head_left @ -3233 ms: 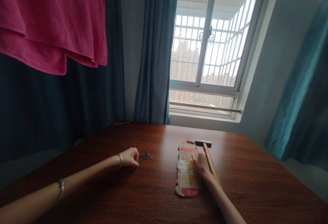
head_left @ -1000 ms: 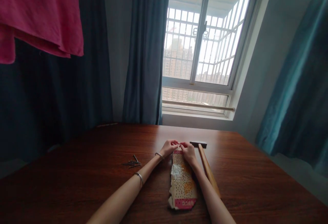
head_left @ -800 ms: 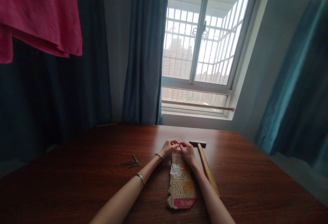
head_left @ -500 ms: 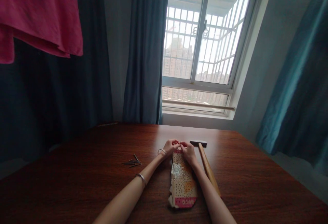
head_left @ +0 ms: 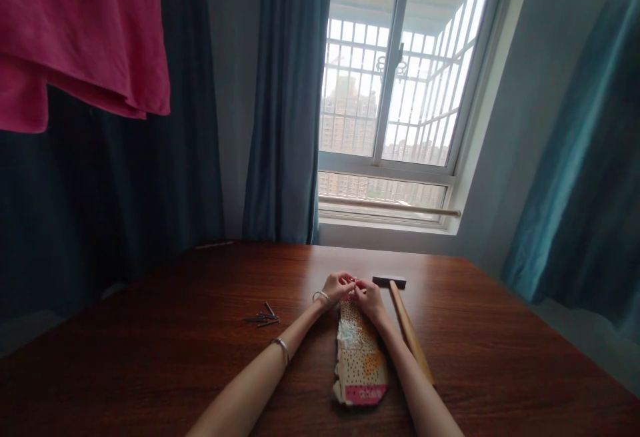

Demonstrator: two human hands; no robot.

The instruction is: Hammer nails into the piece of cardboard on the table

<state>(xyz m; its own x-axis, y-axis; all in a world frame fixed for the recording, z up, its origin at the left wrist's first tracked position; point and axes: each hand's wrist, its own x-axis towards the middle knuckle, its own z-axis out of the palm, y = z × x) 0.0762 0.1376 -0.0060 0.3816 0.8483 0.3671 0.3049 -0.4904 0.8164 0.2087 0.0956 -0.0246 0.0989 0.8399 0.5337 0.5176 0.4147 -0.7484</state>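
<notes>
A long, torn-edged piece of patterned cardboard [head_left: 361, 357], cream with dark dots and pink ends, lies on the table in front of me. At its far end my left hand [head_left: 337, 287] and my right hand [head_left: 369, 296] meet with fingertips pinched together. Whatever is between the fingers is too small to make out. A hammer [head_left: 411, 334] lies just right of my right forearm, its dark head [head_left: 389, 282] pointing away and its wooden handle toward me. To the left of my left forearm sits a small loose pile of nails [head_left: 265, 317].
The brown wooden table [head_left: 165, 357] reaches back to a window [head_left: 385, 90] with bars outside. Blue curtains [head_left: 285, 104] hang on both sides. A pink cloth [head_left: 95, 37] hangs at the upper left.
The whole view has shifted slightly, so things sit a little farther right. Both hands stay together at the cardboard's far end, with only a slight shift of the fingers.
</notes>
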